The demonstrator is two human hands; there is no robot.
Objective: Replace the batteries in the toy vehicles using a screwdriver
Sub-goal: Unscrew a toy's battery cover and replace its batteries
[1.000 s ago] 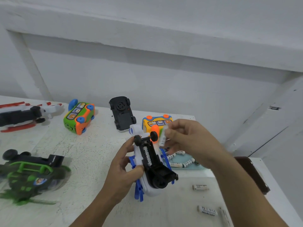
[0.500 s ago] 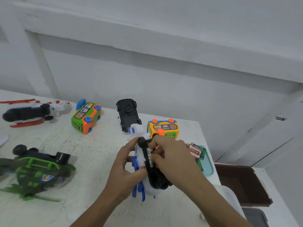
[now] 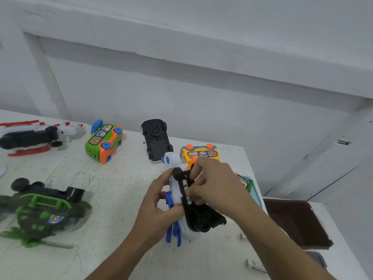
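Observation:
A white and blue toy helicopter (image 3: pixel 182 217) with a black underside is held belly up above the table. My left hand (image 3: pixel 161 203) grips its white body from the left. My right hand (image 3: pixel 214 182) is curled over the open battery bay, its fingertips pressing a white battery (image 3: pixel 186 188) into the slot. No screwdriver shows in the frame.
On the white table (image 3: pixel 113 190) lie a green helicopter (image 3: pixel 44 209), a red and white helicopter (image 3: pixel 36 136), a green and orange bus (image 3: pixel 104 141), an upturned black car (image 3: pixel 156 139) and a yellow bus (image 3: pixel 199 153). A teal tray (image 3: pixel 255 188) with battery packs, a brown box (image 3: pixel 296 221) and a loose battery (image 3: pixel 255 265) are at the right.
My right hand brought a white battery down from above the helicopter and now presses it into the battery bay. The camera view shifted left; my left hand kept its grip.

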